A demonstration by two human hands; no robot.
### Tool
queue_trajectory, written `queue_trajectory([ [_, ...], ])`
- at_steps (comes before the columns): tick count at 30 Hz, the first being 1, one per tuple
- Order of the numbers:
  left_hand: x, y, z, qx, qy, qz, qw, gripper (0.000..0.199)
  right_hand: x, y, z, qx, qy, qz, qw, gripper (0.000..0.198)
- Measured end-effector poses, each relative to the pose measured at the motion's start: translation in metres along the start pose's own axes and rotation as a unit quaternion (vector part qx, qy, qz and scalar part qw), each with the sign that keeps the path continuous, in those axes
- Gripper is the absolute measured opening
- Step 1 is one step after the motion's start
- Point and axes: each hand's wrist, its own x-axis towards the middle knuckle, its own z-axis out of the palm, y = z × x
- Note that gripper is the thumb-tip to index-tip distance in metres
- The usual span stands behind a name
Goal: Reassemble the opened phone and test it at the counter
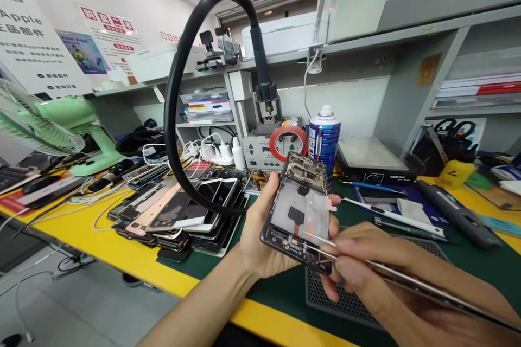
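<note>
My left hand is wrapped round an opened smartphone, holding it tilted above the bench. The phone's circuit board shows at the upper end, an empty-looking pale bay lies in the middle, and small parts and a ribbon cable sit at the lower end. In my right hand is a pair of metal tweezers, pinched between thumb and fingers. Their tips lie at the lower end of the phone, over the small parts; whether they grip anything there I cannot tell. Beneath the phone is a dark perforated mat.
Stacked phones and panels lie to the left. A black hose arches over them from a soldering station. Red tape, a blue spray can and a heating plate stand behind; a white pen-like tool lies right.
</note>
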Motion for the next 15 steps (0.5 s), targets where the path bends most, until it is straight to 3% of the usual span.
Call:
queue_trajectory([
  [4, -0.0010, -0.0019, 0.0009, -0.003, 0.012, 0.004, 1.000, 0.101, 0.0001, -0.0009, 0.0048, -0.024, 0.046, 0.028, 0.998, 0.017],
  [15, -0.0003, -0.0029, 0.0023, -0.014, 0.028, 0.013, 0.999, 0.096, 0.0000, 0.0012, 0.0058, -0.031, 0.048, 0.046, 0.997, 0.019],
])
